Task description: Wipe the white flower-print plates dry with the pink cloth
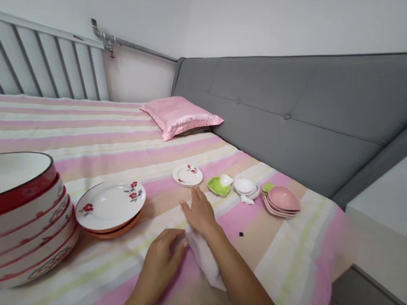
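My right hand [199, 212] reaches forward with its fingers stretched out, the tips at the near rim of a small stack of white plates with red flowers [187, 175]. Nothing shows in its grasp. Under my right wrist and forearm lies a white cloth [204, 260], partly hidden by the arm. My left hand [163, 257] is at the cloth's left edge, fingers bent and thumb apart from them; whether the tips touch the cloth is unclear. To the left of my hands are larger flowered plates [109, 207], stacked over an orange-brown one.
Tall stacked red-rimmed bowls [9, 227] stand at the left. Right of the small plates sit a green leaf-shaped dish [217, 187], small white dishes [244, 186] and pink dishes [283, 199]. A small black piece [241, 234] lies on the striped bedsheet [286, 263]. A pink pillow [182, 114] lies farther back.
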Available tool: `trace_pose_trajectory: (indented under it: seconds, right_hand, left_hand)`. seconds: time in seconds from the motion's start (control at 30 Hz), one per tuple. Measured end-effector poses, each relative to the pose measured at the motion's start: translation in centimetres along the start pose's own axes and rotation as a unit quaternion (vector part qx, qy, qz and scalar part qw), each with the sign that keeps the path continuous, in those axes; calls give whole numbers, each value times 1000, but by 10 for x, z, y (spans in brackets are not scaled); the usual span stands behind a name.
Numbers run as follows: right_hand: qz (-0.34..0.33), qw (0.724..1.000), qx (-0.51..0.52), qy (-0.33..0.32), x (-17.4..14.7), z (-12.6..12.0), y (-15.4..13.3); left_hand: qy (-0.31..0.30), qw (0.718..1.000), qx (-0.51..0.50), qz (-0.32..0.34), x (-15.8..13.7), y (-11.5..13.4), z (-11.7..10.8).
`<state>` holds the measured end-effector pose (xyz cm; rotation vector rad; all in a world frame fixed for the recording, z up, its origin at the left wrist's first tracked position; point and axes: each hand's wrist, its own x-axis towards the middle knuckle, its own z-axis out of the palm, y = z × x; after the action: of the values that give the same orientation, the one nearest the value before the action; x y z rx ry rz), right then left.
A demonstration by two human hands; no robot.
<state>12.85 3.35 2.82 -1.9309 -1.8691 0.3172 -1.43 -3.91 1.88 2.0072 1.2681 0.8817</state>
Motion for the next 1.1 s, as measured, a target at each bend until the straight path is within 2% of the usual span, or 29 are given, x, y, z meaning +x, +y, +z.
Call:
trace_pose_trajectory:
  seconds: [0.2,0.37,0.7,1.1]
  right_hand:
    - [-18,999,-30,9,47,31,-4]
    - [-11,998,-47,30,65,50,2]
    - [-41,994,-72,76,54,53,8]
    - [-60,983,-105,140,56,53,13]
  left_hand:
    - [4,1000,-10,-7,0,-3,0]
    - [4,1000,-19,-19,0,-4,-1]
    - [22,997,-65,-39,1,-5,1]
    - [7,998,-45,-35,0,-6,1]
